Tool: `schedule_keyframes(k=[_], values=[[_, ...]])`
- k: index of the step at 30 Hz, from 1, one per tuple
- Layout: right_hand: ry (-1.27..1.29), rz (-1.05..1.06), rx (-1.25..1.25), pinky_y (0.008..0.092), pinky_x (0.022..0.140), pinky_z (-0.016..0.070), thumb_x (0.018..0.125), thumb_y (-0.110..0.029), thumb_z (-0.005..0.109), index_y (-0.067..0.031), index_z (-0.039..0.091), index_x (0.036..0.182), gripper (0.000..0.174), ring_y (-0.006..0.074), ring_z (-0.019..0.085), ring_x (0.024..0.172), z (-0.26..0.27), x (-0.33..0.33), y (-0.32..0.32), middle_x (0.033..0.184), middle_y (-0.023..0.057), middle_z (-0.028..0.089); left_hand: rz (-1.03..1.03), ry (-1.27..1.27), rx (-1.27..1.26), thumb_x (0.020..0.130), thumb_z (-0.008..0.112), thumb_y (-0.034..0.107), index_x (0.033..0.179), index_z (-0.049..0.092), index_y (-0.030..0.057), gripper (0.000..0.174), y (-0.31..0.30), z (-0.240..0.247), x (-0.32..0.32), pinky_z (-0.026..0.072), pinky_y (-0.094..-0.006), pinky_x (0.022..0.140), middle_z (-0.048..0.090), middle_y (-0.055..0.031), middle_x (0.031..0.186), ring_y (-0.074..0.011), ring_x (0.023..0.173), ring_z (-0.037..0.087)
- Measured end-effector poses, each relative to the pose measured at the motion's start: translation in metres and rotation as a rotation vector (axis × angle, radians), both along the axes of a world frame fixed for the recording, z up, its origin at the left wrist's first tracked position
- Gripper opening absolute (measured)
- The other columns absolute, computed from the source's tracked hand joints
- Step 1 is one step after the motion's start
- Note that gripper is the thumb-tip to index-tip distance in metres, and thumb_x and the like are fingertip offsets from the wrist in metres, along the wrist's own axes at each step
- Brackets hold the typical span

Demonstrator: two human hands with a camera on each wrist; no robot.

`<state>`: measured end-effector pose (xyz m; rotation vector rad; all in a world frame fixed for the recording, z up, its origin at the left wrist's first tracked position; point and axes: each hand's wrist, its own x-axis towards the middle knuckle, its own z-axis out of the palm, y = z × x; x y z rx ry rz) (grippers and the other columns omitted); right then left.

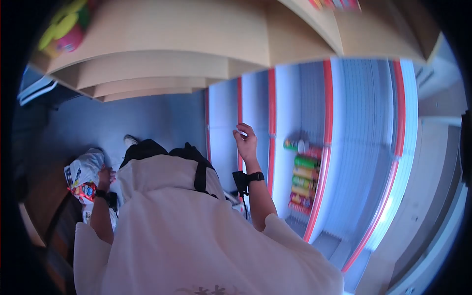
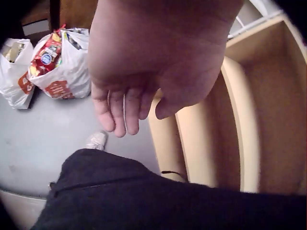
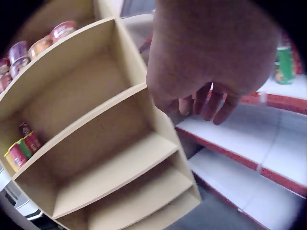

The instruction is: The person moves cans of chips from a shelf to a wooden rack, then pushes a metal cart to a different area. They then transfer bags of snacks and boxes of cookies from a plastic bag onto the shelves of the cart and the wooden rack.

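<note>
In the head view my left hand point(image 1: 105, 178) hangs at the left, in front of a white plastic bag point(image 1: 88, 164) holding red packets point(image 1: 87, 191). The left wrist view shows this hand point(image 2: 153, 72) with relaxed fingers and nothing in them, apart from the bags point(image 2: 72, 72) on the floor. My right hand point(image 1: 247, 142) is raised before the white shelves, its fingers loosely bent. Seen from the right wrist, that hand point(image 3: 211, 62) is empty, near the red-edged shelves point(image 3: 240, 139).
A wooden shelf unit point(image 3: 100, 158) holds tubs point(image 3: 41, 45) and cans point(image 3: 24, 148). Colourful canisters point(image 1: 304, 182) stand on a white shelf. A second bag point(image 2: 17, 76) sits on the grey floor point(image 2: 48, 143), with a shoe point(image 2: 97, 140) nearby.
</note>
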<state>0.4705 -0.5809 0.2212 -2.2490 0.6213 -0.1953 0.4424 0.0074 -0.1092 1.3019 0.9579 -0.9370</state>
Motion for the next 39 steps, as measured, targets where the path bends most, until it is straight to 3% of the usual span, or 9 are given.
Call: schedule_keyframes(k=[1,2,3,5,7,13,18,21,39], values=[[0.022,-0.097,0.016,0.031,0.076,0.0544,0.08,-0.008,0.067,-0.0012,0.064,0.1,0.022,0.0229,0.062,0.099,-0.005,-0.034,-0.021,0.114,0.0131,0.06,-0.251,-0.278,-0.103,0.087,0.048,0.025,0.094,0.055,0.0113,0.017,0.016,-0.067,0.001,0.0433,-0.0258,0.042,0.061,-0.0061,0.075,-0.0157,0.049,0.051],[0.032,-0.143,0.017,0.031,0.076,0.0544,0.08,-0.008,0.067,-0.0012,0.064,0.1,0.022,0.0229,0.062,0.099,-0.007,-0.066,-0.039,0.114,0.0131,0.06,-0.002,-0.107,-0.347,0.089,0.046,0.023,0.089,0.053,0.0116,0.014,0.002,-0.057,0.025,0.0416,-0.026,0.041,0.06,-0.0061,0.072,-0.0151,0.05,0.051],[0.056,-0.234,0.003,0.0305,0.076,0.0545,0.08,-0.007,0.066,-0.0006,0.064,0.1,0.021,0.0222,0.062,0.098,-0.009,-0.097,-0.057,0.113,0.0128,0.06,-0.06,-0.161,-0.998,0.091,0.044,0.022,0.084,0.051,0.0121,0.013,-0.008,-0.075,0.046,0.04,-0.0265,0.04,0.057,-0.0055,0.069,-0.0144,0.049,0.051],[0.111,-0.392,-0.036,0.0295,0.074,0.0547,0.081,-0.006,0.066,0.0013,0.064,0.098,0.019,0.0211,0.063,0.095,-0.008,-0.153,-0.091,0.11,0.012,0.062,-0.015,-0.109,-0.045,0.088,0.048,0.022,0.083,0.051,0.0125,0.011,-0.088,0.0,0.066,0.0392,-0.0267,0.039,0.058,-0.0051,0.073,-0.0136,0.053,0.053],[0.052,-0.477,-0.051,0.0272,0.073,0.0525,0.081,-0.006,0.065,-0.0001,0.065,0.1,0.02,0.0179,0.063,0.09,-0.014,-0.208,-0.131,0.099,0.0114,0.066,-0.118,-0.137,0.036,0.086,0.052,0.024,0.101,0.056,0.0101,0.021,-0.146,0.027,0.07,0.0438,-0.0266,0.048,0.061,-0.005,0.079,-0.014,0.06,0.057],[0.057,-0.656,-0.268,0.0291,0.071,0.0505,0.079,-0.007,0.065,-0.0001,0.059,0.111,0.034,0.0199,0.061,0.089,0.004,-0.31,-0.236,0.1,0.0129,0.063,-0.504,-0.13,0.003,0.084,0.055,0.031,0.102,0.056,0.0131,0.025,-0.228,0.035,0.017,0.0444,-0.0273,0.059,0.062,-0.0022,0.083,-0.0135,0.069,0.058],[0.091,-0.641,-0.784,0.0373,0.075,0.0503,0.08,-0.016,0.064,-0.0005,0.055,0.109,0.034,0.0303,0.061,0.089,0.023,-0.305,-0.318,0.102,0.0161,0.06,-0.513,-0.1,0.149,0.085,0.053,0.028,0.091,0.056,0.0154,0.014,-0.222,0.047,-0.045,0.0347,-0.0255,0.044,0.055,0.0026,0.067,-0.0087,0.049,0.046],[0.255,-0.798,-0.297,0.0432,0.071,0.0519,0.084,-0.025,0.058,0.0003,0.056,0.11,0.037,0.0369,0.064,0.085,0.059,-0.259,-0.323,0.1,0.0216,0.062,-0.415,0.002,0.243,0.084,0.054,0.029,0.087,0.055,0.0168,0.012,-0.214,0.074,-0.086,0.0399,-0.0263,0.048,0.052,0.0032,0.068,-0.0103,0.052,0.047],[0.402,-0.749,-0.364,0.0451,0.069,0.0525,0.085,-0.033,0.054,0.0009,0.056,0.111,0.042,0.0382,0.064,0.082,0.092,-0.185,-0.308,0.101,0.024,0.063,-0.358,-0.074,0.177,0.084,0.054,0.028,0.094,0.058,0.0136,0.018,-0.249,0.07,-0.098,0.0378,-0.0245,0.048,0.058,0.0025,0.069,-0.0087,0.054,0.051]])
